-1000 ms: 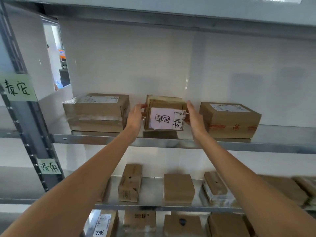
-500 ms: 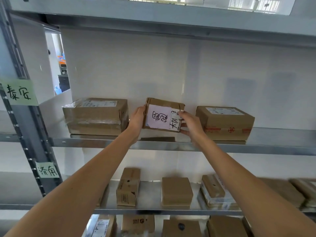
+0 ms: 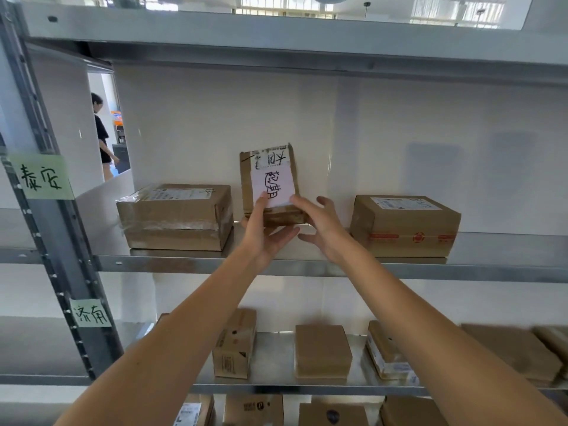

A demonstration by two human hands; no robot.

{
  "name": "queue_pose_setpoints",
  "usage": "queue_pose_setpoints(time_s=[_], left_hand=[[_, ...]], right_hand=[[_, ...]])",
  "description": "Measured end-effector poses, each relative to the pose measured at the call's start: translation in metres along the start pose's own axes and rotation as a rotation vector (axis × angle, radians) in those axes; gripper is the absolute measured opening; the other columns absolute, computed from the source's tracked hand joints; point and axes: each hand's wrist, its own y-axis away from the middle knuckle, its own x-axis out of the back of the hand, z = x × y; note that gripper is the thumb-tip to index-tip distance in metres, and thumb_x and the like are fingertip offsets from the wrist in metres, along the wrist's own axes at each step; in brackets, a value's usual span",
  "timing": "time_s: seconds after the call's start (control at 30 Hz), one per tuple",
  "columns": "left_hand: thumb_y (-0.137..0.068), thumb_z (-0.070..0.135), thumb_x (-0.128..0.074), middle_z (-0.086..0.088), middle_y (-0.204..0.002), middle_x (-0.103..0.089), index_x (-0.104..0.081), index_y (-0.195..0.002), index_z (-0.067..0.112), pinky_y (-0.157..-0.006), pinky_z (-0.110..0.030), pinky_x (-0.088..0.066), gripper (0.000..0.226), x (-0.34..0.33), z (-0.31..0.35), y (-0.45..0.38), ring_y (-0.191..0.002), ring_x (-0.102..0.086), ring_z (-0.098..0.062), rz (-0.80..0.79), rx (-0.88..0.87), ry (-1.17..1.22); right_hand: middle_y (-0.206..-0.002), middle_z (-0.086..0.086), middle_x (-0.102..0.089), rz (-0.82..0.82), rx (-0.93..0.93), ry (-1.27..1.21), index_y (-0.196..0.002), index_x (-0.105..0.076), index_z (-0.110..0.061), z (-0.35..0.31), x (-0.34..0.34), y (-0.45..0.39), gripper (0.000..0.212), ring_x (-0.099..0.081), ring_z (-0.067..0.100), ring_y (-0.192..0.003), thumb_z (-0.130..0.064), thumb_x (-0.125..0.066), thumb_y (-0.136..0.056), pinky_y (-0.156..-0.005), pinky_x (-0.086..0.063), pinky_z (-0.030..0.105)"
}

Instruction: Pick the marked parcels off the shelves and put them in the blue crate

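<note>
The parcel [image 3: 270,182], a brown cardboard box stood on end with a handwritten white label, is gripped at its lower end by the left hand [image 3: 266,233] above the shelf [image 3: 307,265], between two larger boxes, while the right hand [image 3: 322,222] is spread, fingertips at the label's corner.

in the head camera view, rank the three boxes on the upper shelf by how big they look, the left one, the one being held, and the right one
1. Left taped box and right box with red tape: they look about alike, so no ranking between them.
2. Held parcel with the white note, gripped by the left hand: clearly smallest.
</note>
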Motion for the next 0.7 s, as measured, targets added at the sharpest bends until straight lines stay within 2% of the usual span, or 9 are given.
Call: queue_pose_setpoints(time_s=[0.1, 0.2, 0.27, 0.3, 0.43, 0.5, 0.57, 0.63, 0.7], left_hand=[[-0.084, 0.051, -0.065, -0.016, -0.133, -0.056, -0.044, -0.137, 0.022, -0.094, -0.042, -0.052, 0.065, 0.004, 0.005, -0.002, -0.119, -0.056, -0.032, 0.041, 0.022, -0.110], [-0.082, 0.063, -0.059, -0.016, -0.147, -0.039, -0.030, -0.147, 0.024, -0.107, -0.051, -0.039, 0.081, 0.015, 0.018, -0.003, -0.133, -0.042, -0.037, 0.077, 0.029, -0.249], [-0.078, 0.069, -0.058, -0.013, -0.154, -0.024, -0.017, -0.152, 0.032, -0.108, -0.059, -0.035, 0.092, 0.019, 0.030, -0.007, -0.138, -0.035, -0.038, 0.100, -0.024, -0.247], [-0.076, 0.070, -0.059, -0.010, -0.153, -0.026, -0.017, -0.151, 0.035, -0.106, -0.061, -0.036, 0.092, 0.019, 0.036, -0.008, -0.136, -0.037, -0.038, 0.100, -0.049, -0.245], [-0.082, 0.063, -0.060, -0.001, -0.136, -0.053, -0.045, -0.138, 0.030, -0.098, -0.048, -0.042, 0.067, 0.012, 0.044, -0.006, -0.126, -0.050, -0.031, 0.072, -0.116, -0.430], [-0.088, 0.056, -0.056, 0.004, -0.125, -0.061, -0.055, -0.129, 0.030, -0.096, -0.037, -0.039, 0.048, 0.005, 0.031, -0.001, -0.122, -0.053, -0.023, 0.080, -0.223, -0.488], [-0.094, 0.048, -0.051, 0.012, -0.117, -0.065, -0.060, -0.120, 0.036, -0.096, -0.028, -0.038, 0.030, -0.002, 0.018, 0.005, -0.116, -0.056, -0.007, 0.091, -0.372, -0.527], [-0.098, 0.050, -0.043, 0.013, -0.129, -0.061, -0.057, -0.126, 0.039, -0.108, -0.032, -0.035, 0.033, -0.002, 0.012, 0.006, -0.125, -0.050, -0.006, 0.086, -0.434, -0.656], [-0.099, 0.052, -0.037, 0.005, -0.150, -0.042, -0.049, -0.140, 0.031, -0.116, -0.033, -0.023, 0.047, 0.005, 0.013, 0.003, -0.142, -0.032, -0.016, 0.097, -0.404, -0.824]], right_hand=[[-0.110, 0.004, -0.062, 0.077, 0.047, 0.020, -0.129, -0.040, -0.019, 0.001, 0.002, -0.006, 0.067, -0.062, 0.015, -0.102, -0.033, -0.080, -0.076, -0.087, -0.054, 0.036], [-0.091, 0.001, -0.069, 0.064, 0.078, -0.020, -0.107, -0.060, -0.016, -0.008, 0.012, -0.011, 0.035, -0.065, 0.014, -0.085, -0.029, -0.076, -0.078, -0.071, -0.051, 0.026], [-0.075, -0.004, -0.069, 0.027, 0.116, -0.047, -0.087, -0.067, -0.018, -0.013, 0.020, -0.014, 0.012, -0.061, 0.012, -0.075, -0.026, -0.072, -0.079, -0.064, -0.047, 0.022], [-0.074, -0.003, -0.068, 0.017, 0.131, -0.062, -0.081, -0.067, -0.019, -0.015, 0.023, -0.014, 0.008, -0.059, 0.012, -0.075, -0.026, -0.070, -0.078, -0.066, -0.045, 0.023], [-0.084, 0.002, -0.058, 0.094, 0.201, -0.093, -0.085, -0.058, -0.019, -0.021, 0.023, -0.014, 0.021, -0.053, 0.019, -0.083, -0.036, -0.059, -0.072, -0.075, -0.041, 0.030], [-0.099, 0.005, -0.060, 0.217, 0.222, -0.114, -0.110, -0.053, -0.018, -0.017, 0.017, -0.013, 0.036, -0.060, 0.021, -0.091, -0.037, -0.057, -0.080, -0.077, -0.047, 0.033], [-0.110, 0.010, -0.062, 0.316, 0.167, -0.185, -0.131, -0.041, -0.017, -0.013, 0.010, -0.011, 0.045, -0.065, 0.022, -0.092, -0.035, -0.054, -0.092, -0.071, -0.054, 0.032], [-0.110, 0.011, -0.063, 0.347, 0.141, -0.245, -0.132, -0.040, -0.017, -0.011, 0.008, -0.008, 0.043, -0.066, 0.021, -0.087, -0.035, -0.054, -0.096, -0.064, -0.056, 0.030], [-0.107, 0.010, -0.063, 0.369, 0.161, -0.275, -0.127, -0.039, -0.019, -0.010, 0.012, -0.008, 0.045, -0.066, 0.021, -0.086, -0.038, -0.062, -0.092, -0.068, -0.058, 0.033]])
